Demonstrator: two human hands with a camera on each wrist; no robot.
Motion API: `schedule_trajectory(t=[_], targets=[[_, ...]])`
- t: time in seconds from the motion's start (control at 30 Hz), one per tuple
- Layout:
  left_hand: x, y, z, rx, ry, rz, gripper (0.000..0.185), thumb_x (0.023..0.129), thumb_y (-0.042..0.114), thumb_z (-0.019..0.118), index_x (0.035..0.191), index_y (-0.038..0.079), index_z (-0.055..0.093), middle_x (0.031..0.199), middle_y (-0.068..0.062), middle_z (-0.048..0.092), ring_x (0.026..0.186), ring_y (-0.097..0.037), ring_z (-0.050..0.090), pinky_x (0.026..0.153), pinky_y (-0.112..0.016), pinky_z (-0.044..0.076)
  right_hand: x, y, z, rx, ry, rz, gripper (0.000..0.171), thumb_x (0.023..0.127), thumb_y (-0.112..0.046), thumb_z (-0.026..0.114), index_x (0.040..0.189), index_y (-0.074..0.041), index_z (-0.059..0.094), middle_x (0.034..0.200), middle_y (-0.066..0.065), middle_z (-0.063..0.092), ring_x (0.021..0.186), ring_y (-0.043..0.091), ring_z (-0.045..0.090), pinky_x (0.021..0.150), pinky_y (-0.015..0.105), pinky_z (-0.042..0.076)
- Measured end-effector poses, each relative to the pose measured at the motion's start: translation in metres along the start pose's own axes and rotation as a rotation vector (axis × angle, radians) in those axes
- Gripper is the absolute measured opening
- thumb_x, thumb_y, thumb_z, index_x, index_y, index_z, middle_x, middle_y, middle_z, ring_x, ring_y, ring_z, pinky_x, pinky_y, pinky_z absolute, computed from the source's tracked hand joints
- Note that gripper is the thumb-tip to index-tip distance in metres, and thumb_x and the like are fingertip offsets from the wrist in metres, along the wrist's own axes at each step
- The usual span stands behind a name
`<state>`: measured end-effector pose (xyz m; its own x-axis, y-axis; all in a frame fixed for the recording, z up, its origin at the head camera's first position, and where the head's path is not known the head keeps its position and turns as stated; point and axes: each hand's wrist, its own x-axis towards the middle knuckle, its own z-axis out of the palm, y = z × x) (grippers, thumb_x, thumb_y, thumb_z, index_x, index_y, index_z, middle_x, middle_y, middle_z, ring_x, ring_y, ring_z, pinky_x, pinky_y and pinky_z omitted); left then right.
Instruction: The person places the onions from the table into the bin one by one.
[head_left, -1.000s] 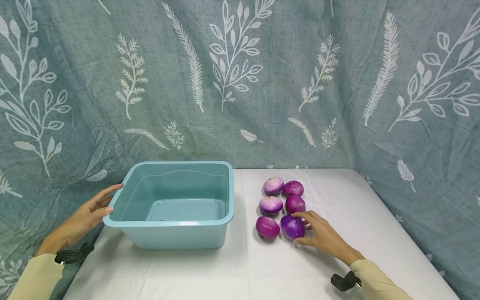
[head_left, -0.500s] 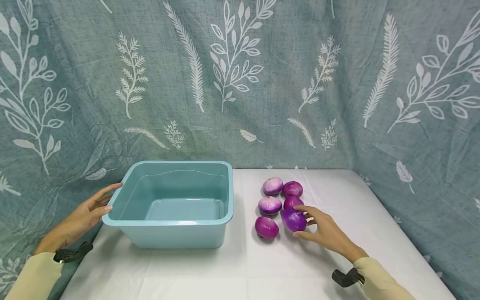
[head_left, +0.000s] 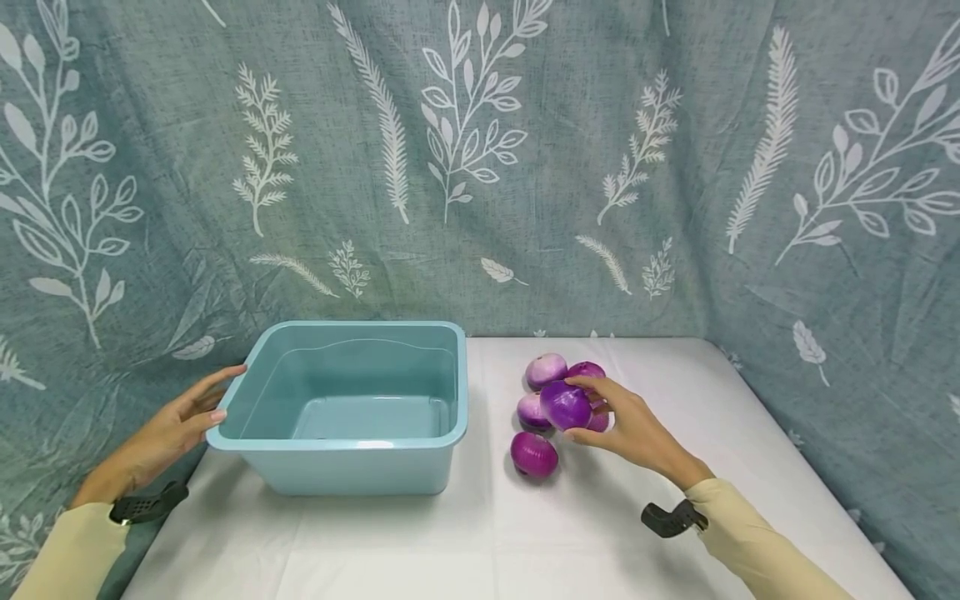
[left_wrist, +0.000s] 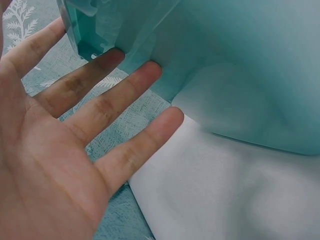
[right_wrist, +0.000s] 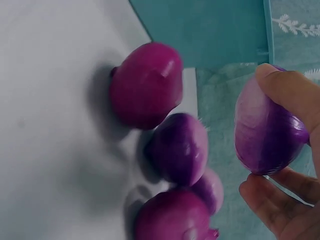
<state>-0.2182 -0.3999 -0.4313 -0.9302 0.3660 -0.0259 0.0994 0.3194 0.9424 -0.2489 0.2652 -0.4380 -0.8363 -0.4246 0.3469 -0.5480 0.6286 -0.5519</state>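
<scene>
In the head view my right hand (head_left: 630,423) holds a purple-and-white red onion (head_left: 564,407) above the table, between thumb and fingers. The right wrist view shows the same onion (right_wrist: 265,131) raised clear of the others. Below and around it lie several more: a magenta onion (head_left: 534,455) in front, a two-toned onion (head_left: 531,411) partly covered, a pale onion (head_left: 546,370) and a magenta onion (head_left: 587,369) behind. My left hand (head_left: 176,425) touches the left rim of a blue plastic basin (head_left: 337,446). In the left wrist view its extended fingers (left_wrist: 150,127) lie against the basin's outside.
A white cloth (head_left: 480,542) covers the table under the basin and onions. Behind and along the sides hangs a blue-green leaf-print curtain (head_left: 540,183). The basin's tall walls stand left of the onions, with a strip of tablecloth between.
My right hand has gripped the purple onion at the front right, lifted it and moved it up and leftward over the others. My left hand stays at the basin.
</scene>
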Motion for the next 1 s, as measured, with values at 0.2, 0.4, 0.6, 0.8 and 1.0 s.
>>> schedule_trajectory(t=[0.2, 0.4, 0.6, 0.8, 1.0], targets=[[0.000, 0.000, 0.001, -0.001, 0.004, -0.002, 0.067, 0.112, 0.018, 0.044, 0.167, 0.036, 0.010, 0.170, -0.022, -0.003, 0.147, -0.061, 0.000, 0.100, -0.086, 0.016, 0.020, -0.015, 0.007, 0.040, -0.009, -0.035, 0.077, 0.080, -0.047, 0.088, 0.146, -0.025, 0.054, 0.127, -0.002, 0.062, 0.108, 0.018, 0.066, 0.091, 0.046, 0.057], [0.001, -0.002, 0.001, -0.003, -0.002, 0.015, 0.066, 0.112, 0.017, 0.042, 0.167, 0.034, 0.010, 0.171, -0.018, -0.002, 0.147, -0.061, 0.000, 0.101, -0.085, 0.017, 0.043, -0.033, 0.014, 0.037, -0.016, -0.101, 0.077, 0.080, -0.042, 0.090, 0.146, -0.023, 0.055, 0.130, -0.001, 0.061, 0.101, 0.017, 0.066, 0.087, 0.040, 0.058], [0.001, -0.002, 0.000, -0.009, -0.004, 0.021, 0.066, 0.112, 0.016, 0.042, 0.167, 0.034, 0.009, 0.171, -0.015, -0.002, 0.147, -0.060, -0.001, 0.102, -0.085, 0.014, 0.064, -0.048, 0.020, 0.064, -0.040, -0.127, 0.076, 0.083, -0.044, 0.087, 0.148, -0.023, 0.054, 0.135, -0.001, 0.059, 0.105, 0.022, 0.065, 0.089, 0.042, 0.057], [0.000, 0.000, -0.001, 0.016, 0.007, 0.022, 0.066, 0.112, 0.017, 0.042, 0.167, 0.035, 0.010, 0.172, -0.013, 0.002, 0.148, -0.057, 0.004, 0.101, -0.085, 0.019, 0.082, -0.065, 0.024, 0.085, -0.011, -0.145, 0.078, 0.080, -0.040, 0.090, 0.147, -0.026, 0.054, 0.131, -0.005, 0.060, 0.109, 0.016, 0.063, 0.088, 0.035, 0.057], [0.001, 0.001, 0.001, 0.011, 0.017, 0.002, 0.066, 0.112, 0.017, 0.044, 0.167, 0.036, 0.012, 0.171, -0.013, 0.002, 0.150, -0.054, 0.004, 0.103, -0.084, 0.018, 0.094, -0.078, 0.028, 0.076, -0.011, -0.184, 0.079, 0.082, -0.048, 0.087, 0.148, -0.023, 0.054, 0.133, -0.004, 0.060, 0.109, 0.015, 0.062, 0.089, 0.035, 0.056]])
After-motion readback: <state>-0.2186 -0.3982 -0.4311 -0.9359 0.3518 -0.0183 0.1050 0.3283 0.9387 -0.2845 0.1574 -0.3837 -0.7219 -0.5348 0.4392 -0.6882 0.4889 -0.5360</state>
